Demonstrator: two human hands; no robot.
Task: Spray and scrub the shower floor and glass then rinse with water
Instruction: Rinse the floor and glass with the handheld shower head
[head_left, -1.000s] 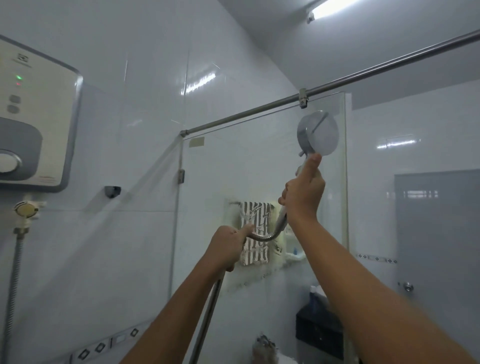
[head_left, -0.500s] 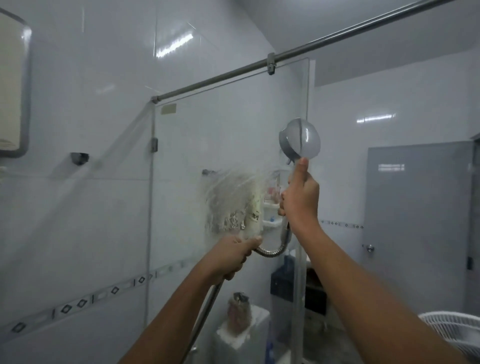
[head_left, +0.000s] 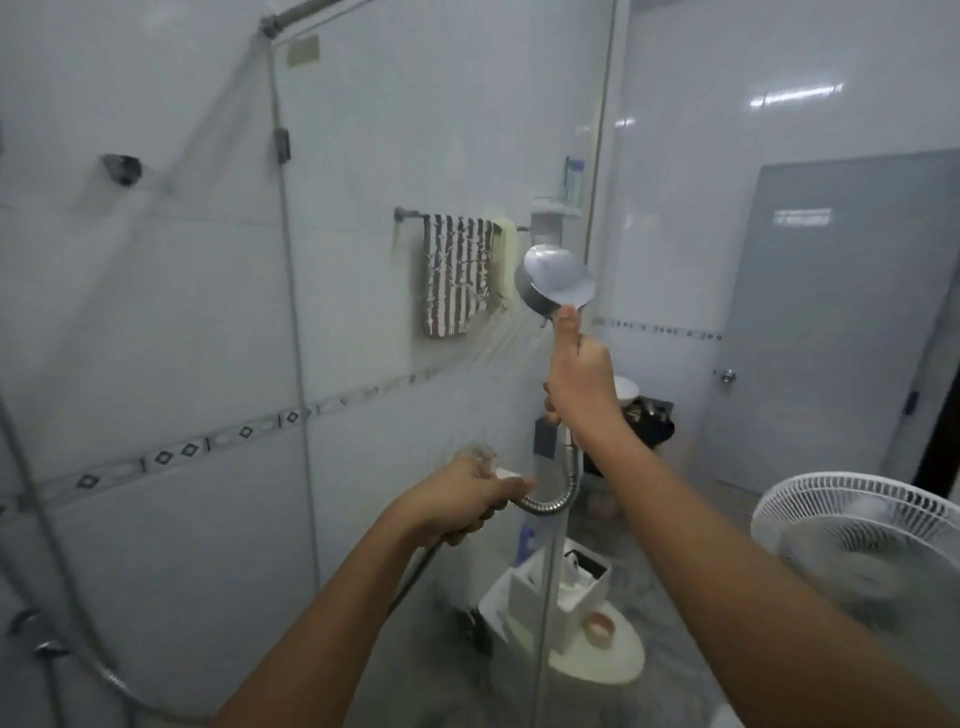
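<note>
Head view: the right hand (head_left: 579, 384) wraps the shower head (head_left: 558, 278) handle, thumb up its neck, aiming spray leftward onto the glass panel (head_left: 415, 130) near its right edge. Below, the left hand (head_left: 462, 501) clamps the hose (head_left: 563, 488), likely to steady the slack. A sticker (head_left: 304, 52) at the glass's top-left corner is illegible.
</note>
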